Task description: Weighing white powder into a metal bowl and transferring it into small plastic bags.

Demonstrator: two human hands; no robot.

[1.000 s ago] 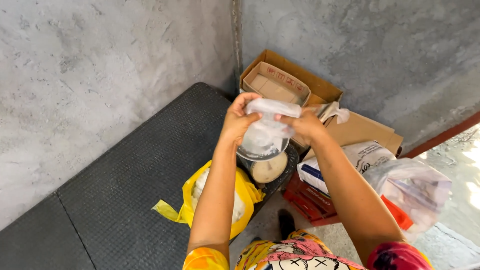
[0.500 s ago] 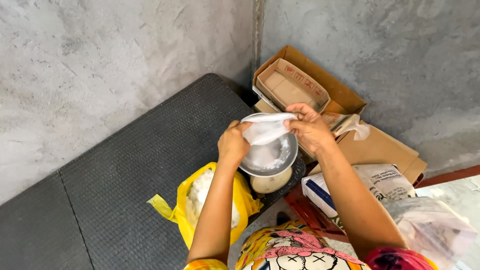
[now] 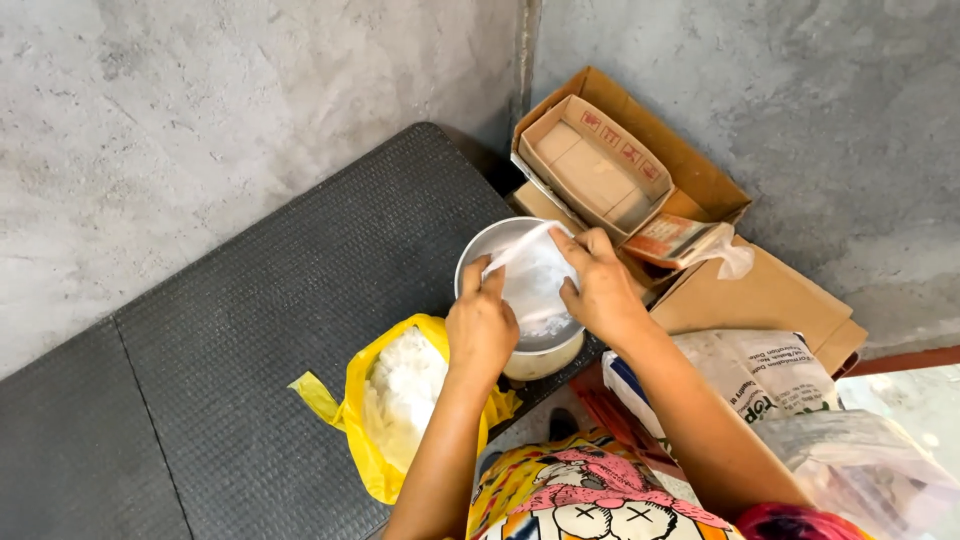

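Hands first, from my head view: the left hand [image 3: 482,325] is curled, its fingertips pinching the near-left edge of a clear plastic bag [image 3: 535,280]. The right hand [image 3: 598,285] is curled too, fingers pressed together on the bag's right side and far corner. I see the bag stretched between them, low over a round metal bowl [image 3: 480,250] that sits on a pale base at the mat's right edge. Left of the bowl, just beside my left forearm, a yellow plastic bag [image 3: 355,400] lies open with white contents. Both rest on a dark ribbed mat [image 3: 260,330]. Far right, open cardboard boxes [image 3: 600,165] stand against the concrete wall; a printed sack [image 3: 760,375] lies near right.
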